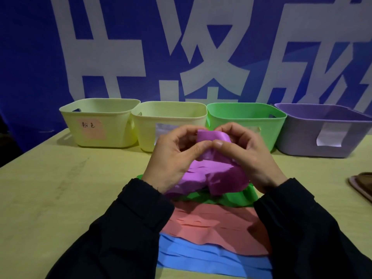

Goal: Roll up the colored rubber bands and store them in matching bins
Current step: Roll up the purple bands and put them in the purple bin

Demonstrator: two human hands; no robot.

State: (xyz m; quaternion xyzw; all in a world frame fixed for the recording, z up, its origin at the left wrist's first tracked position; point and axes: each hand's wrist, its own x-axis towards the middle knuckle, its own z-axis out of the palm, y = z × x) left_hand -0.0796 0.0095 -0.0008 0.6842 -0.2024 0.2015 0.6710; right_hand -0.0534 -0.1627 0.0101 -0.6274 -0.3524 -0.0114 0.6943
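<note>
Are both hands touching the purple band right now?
Touching. The head view shows the left hand and right hand pinching the purple band between thumbs and fingers.

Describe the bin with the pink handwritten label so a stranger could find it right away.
Along the blue banner at the table's far edge stands a row of four bins. Take the far-left pale yellow bin. Its yellow neighbour carries a white label, while this one alone has a pink note with dark handwriting.
</note>
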